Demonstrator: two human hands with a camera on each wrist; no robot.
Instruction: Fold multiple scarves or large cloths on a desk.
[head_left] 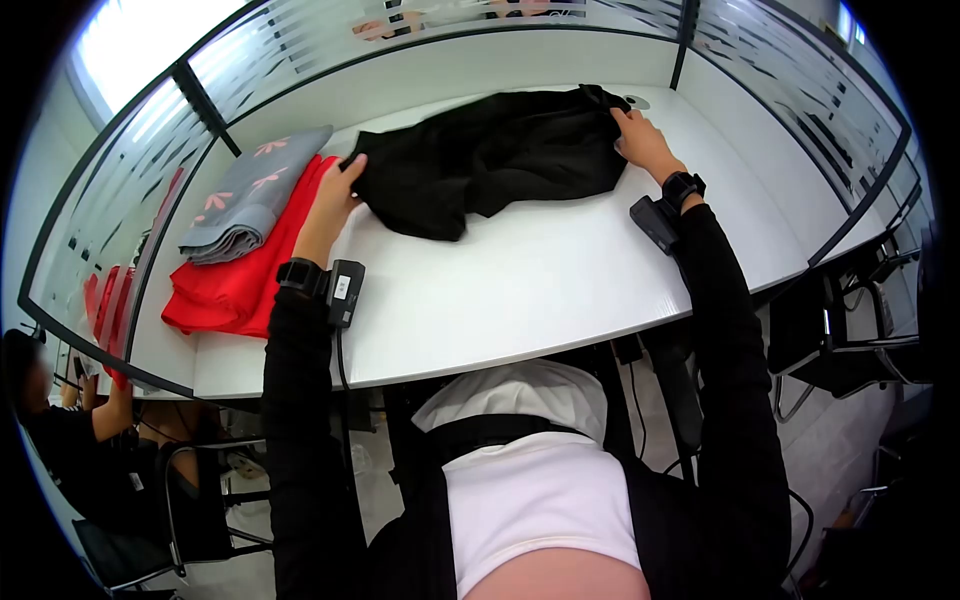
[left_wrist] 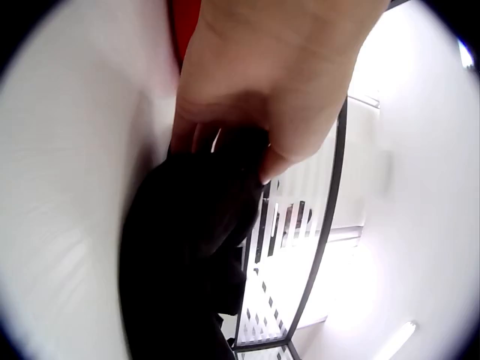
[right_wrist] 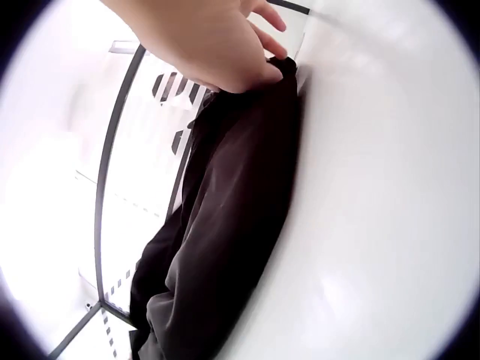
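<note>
A black cloth garment (head_left: 500,150) lies stretched sideways and rumpled across the back of the white table. Its left end is gripped by my left hand (head_left: 335,203); in the left wrist view the fingers and thumb of the left hand (left_wrist: 262,75) curl round the dark fabric (left_wrist: 187,240). At the far right end my right hand (head_left: 645,143) pinches the garment's upper corner. The right wrist view shows the right hand (right_wrist: 202,45) with its thumb and a finger on the edge of the cloth (right_wrist: 232,180), other fingers partly spread.
Left of the garment, a folded grey cloth with pink prints (head_left: 245,195) lies on folded red cloth (head_left: 240,290). Low panels (head_left: 480,65) edge the white table (head_left: 520,280) at back and sides. A person (head_left: 75,430) sits at the lower left; a chair (head_left: 840,330) stands right.
</note>
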